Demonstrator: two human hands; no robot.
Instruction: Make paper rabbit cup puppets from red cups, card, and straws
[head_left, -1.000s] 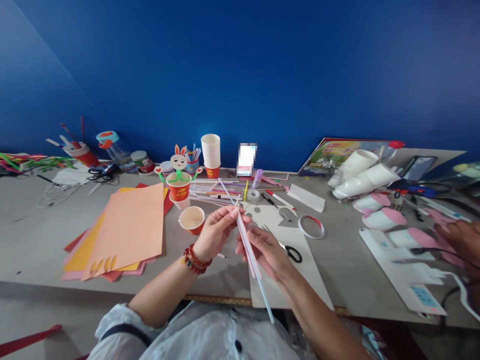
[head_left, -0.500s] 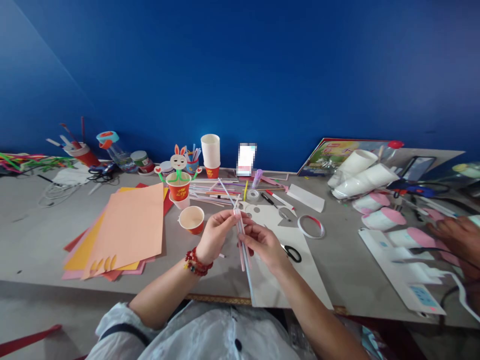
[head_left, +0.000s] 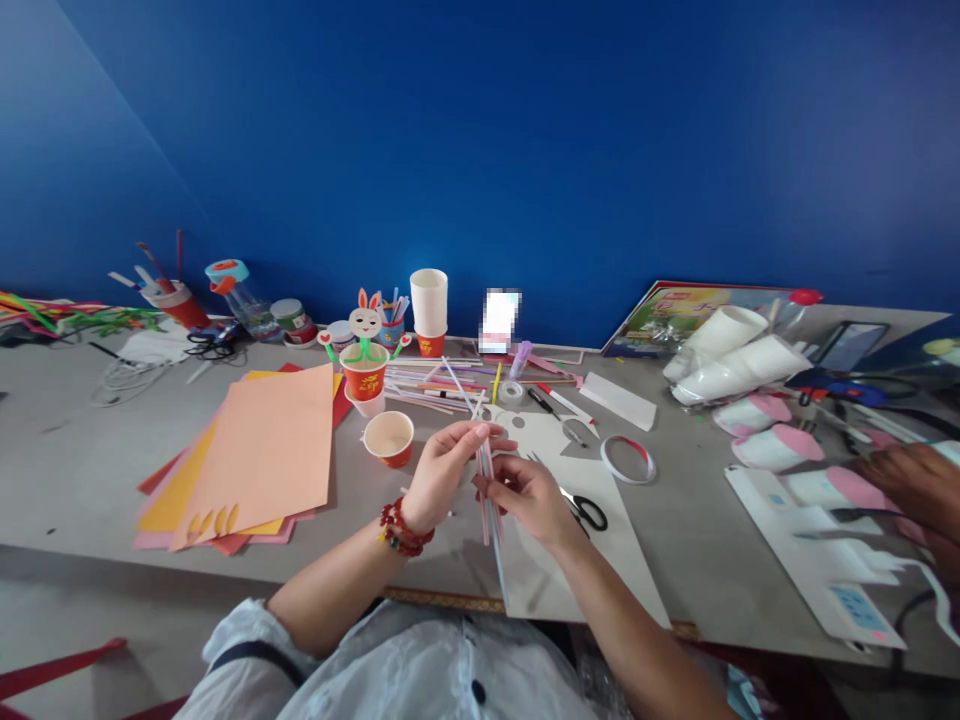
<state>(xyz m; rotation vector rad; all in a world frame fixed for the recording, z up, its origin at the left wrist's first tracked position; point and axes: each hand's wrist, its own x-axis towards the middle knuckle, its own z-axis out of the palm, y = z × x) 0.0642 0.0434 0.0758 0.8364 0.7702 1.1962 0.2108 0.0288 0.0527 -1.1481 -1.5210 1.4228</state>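
Now, from the left: orange paper point(head_left: 266, 450) and a cup point(head_left: 388, 438) lie on the surface point(head_left: 75, 480). Left hand point(head_left: 442, 468) pinches the straws point(head_left: 489, 490) near their tops; right hand point(head_left: 529, 495) has its grip closed lower down. Level the ends and hold firmly without crushing. Scissors point(head_left: 585, 512) lie beside.

We are seeing bright, even light from above; the desk point(head_left: 67, 470) is showing only soft shadows under the arms. Wide-lens distortion is bending the edges, corners are darkening, and one small patch at the wall is appearing pixelated.
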